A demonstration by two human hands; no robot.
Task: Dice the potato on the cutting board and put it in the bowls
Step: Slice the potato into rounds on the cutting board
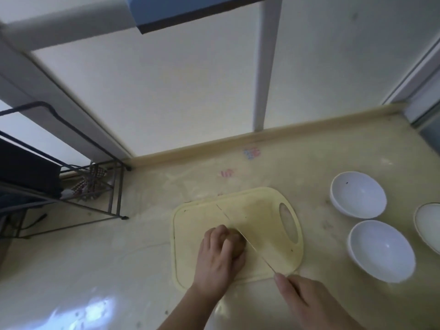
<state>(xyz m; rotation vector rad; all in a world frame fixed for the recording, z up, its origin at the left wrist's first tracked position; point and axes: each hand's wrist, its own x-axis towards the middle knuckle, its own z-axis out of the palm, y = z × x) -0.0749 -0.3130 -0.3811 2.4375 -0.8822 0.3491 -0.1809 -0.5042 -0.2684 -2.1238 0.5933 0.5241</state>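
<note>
We see the left hand (217,256), fingers curled, gripping the brown potato (238,244) on the yellow cutting board (262,215). Right hand (307,303) fingers pinch the knife (247,241), blade just right of the potato. White bowls (381,251) sit right on the desk (95,270).

Countertop (309,163) stickers' print seems blurred, unreadable.

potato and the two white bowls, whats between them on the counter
In the head view, the knife blade runs right beside the potato; past it, bare cutting board with its handle hole, then bare counter up to the bowls.
</note>
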